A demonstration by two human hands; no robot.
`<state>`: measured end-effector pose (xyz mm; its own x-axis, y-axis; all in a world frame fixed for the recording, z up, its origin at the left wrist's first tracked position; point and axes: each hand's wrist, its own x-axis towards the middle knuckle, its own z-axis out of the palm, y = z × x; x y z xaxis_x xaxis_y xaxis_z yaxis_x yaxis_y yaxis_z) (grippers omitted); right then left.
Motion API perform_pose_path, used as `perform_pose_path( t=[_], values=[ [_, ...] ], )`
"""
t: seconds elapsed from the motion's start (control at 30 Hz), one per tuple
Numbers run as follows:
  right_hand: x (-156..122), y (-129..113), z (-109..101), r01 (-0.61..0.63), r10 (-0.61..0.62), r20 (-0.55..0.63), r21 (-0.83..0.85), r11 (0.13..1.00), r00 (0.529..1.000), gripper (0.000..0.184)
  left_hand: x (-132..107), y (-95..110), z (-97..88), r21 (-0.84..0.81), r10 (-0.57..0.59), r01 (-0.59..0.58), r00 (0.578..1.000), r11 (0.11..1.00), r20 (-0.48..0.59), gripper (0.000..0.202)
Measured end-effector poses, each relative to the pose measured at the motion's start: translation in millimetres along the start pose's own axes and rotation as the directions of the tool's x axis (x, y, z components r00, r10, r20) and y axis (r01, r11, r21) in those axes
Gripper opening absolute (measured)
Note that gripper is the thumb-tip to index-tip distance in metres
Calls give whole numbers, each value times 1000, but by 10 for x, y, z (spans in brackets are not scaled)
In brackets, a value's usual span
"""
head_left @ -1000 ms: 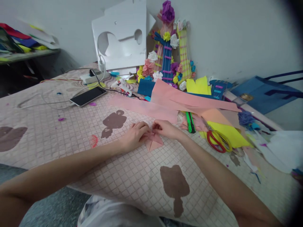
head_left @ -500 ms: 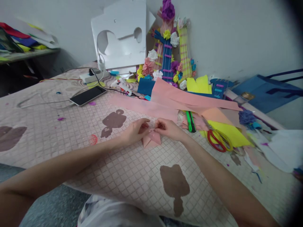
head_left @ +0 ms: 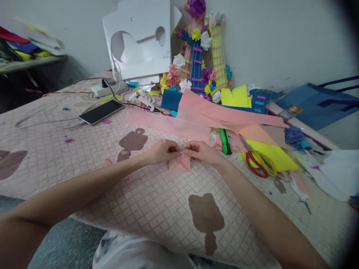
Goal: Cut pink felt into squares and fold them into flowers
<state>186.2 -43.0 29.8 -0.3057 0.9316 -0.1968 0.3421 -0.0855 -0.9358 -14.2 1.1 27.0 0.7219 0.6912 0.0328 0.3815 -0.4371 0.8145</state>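
A small piece of folded pink paper (head_left: 180,164) lies low over the quilted cloth, with diagonal creases on its near side. Its far edge is pinched by both hands. My left hand (head_left: 165,152) grips the paper at the upper left, fingers curled and thumb against them. At the upper right my right hand (head_left: 202,152) pinches it the same way, its fingertips almost touching the left ones. The fingers hide the paper's top part.
Beyond the hands lie long pink paper strips (head_left: 193,130), a green cutter (head_left: 225,142) and scissors (head_left: 256,164) on yellow paper (head_left: 283,157). A phone (head_left: 101,112) and a glue gun (head_left: 142,99) are at back left. Flower-decorated paper guitars (head_left: 197,69) lean by the wall.
Both hands have drawn slightly closer together along the paper's far edge. The paper's near part now looks flatter and wider. The whole view has shifted a little.
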Motion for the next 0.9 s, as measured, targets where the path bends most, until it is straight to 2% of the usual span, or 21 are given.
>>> perform_pose_path(
  t=[0.2,0.37,0.5,0.6,0.9],
  values=[
    [7,14,8,11,-14,-107,-37,999,994,40,38,-31,31,-17,-21,21,1000,1000,-14,19],
    [52,71,-10,87,-92,-49,-103,991,995,36,58,-25,26,12,-39,39,999,999,-8,19],
    [28,80,-51,17,-22,-83,-59,998,996,40,68,-36,16,21,-46,46,999,999,0,17],
    [-12,66,-70,-18,16,-61,-22,1000,998,44,69,-49,4,23,-49,48,999,999,15,16],
    [17,106,38,62,-58,-95,41,997,994,32,103,-61,26,-5,-1,1,1000,1000,29,29]
  ],
)
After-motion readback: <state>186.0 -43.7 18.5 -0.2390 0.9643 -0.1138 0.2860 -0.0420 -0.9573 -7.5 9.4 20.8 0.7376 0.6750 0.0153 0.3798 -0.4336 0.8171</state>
